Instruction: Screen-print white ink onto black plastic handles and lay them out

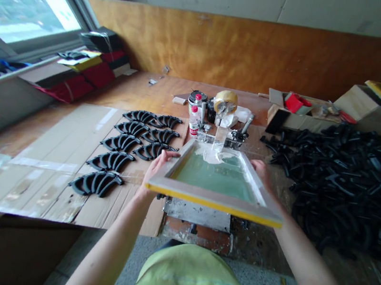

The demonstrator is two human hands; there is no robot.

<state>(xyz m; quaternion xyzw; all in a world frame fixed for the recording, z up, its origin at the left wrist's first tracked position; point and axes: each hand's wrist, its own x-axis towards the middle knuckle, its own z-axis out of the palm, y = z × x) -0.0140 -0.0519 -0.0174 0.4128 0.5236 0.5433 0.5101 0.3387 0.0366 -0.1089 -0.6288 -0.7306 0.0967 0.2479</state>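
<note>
A screen printing frame (pixel 210 199) with green mesh is tilted in front of me, its near yellow-edged side raised above a metal base plate (pixel 197 215). My left hand (pixel 158 168) is closed around its left side. On the opposite side, my right hand (pixel 261 172) grips the edge, most of its fingers hidden behind the rim. White ink (pixel 215 155) is smeared across the far end of the mesh. Behind that, a clear squeegee-like block (pixel 219 138) stands against the metal hinge clamp (pixel 237 142).
Several black curved slatted parts (pixel 100 183) lie in two columns on cardboard (pixel 47 153) to the left. A large heap of black parts (pixel 354 183) covers the right. Bottles (pixel 194 121), a tape roll (pixel 226 101) and an open box (pixel 277 117) stand farther back.
</note>
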